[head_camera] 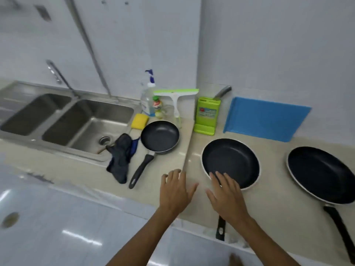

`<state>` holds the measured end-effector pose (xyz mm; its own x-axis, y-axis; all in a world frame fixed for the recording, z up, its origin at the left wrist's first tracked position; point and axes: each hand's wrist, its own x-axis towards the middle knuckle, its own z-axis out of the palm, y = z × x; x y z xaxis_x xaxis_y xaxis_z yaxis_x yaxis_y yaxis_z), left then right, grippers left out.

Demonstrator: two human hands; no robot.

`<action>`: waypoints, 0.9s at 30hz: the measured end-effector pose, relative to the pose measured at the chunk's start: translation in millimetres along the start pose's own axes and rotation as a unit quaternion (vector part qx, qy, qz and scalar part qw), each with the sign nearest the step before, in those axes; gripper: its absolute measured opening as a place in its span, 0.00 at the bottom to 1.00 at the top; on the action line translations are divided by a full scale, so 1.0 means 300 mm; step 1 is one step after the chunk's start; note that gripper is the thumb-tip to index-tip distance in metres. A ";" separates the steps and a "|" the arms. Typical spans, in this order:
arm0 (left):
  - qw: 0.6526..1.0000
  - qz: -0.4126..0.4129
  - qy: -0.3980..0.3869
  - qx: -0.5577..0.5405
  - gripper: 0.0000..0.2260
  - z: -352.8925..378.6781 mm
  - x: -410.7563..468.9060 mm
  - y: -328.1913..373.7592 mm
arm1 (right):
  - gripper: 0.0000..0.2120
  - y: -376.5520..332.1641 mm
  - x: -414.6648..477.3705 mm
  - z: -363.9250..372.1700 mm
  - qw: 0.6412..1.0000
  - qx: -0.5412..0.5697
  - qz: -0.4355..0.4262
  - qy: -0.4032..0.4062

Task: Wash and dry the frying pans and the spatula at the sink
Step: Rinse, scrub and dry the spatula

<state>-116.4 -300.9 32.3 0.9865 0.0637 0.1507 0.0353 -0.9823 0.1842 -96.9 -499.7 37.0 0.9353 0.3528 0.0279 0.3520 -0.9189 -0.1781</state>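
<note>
Both of this person's hands are uncovered: the left hand [175,191] and the right hand [226,196] show long, slim fingers [177,178] and taper to narrow wrists. The left forearm [142,239] and the right forearm [269,240] are just as bare, lean and smooth, skin showing along their whole visible length. The fingernails are too blurred to make out.

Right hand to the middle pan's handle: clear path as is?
Likely yes. The right hand is open over the near rim of the middle pan, and the handle runs out directly beneath the wrist, past the edge of the counter. Nothing lies on it.
</note>
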 end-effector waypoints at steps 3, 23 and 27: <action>0.997 -0.072 0.009 0.034 0.26 -0.131 -0.044 -0.348 | 0.26 -0.320 0.112 0.022 0.999 0.019 -0.043 0.013; 0.969 -0.229 -0.057 0.067 0.30 -0.346 0.247 -1.798 | 0.28 -1.647 1.067 0.400 0.982 0.116 -0.133 -0.071; 0.968 -0.210 -0.122 0.060 0.29 -0.303 0.384 -2.000 | 0.25 -1.732 1.258 0.517 0.978 0.152 -0.026 -0.140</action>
<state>-38.4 311.8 27.4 0.8890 0.4330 -0.1488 0.4456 -0.8930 0.0635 67.5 138.2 -12.5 0.8550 0.4706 -0.2181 0.3308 -0.8186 -0.4696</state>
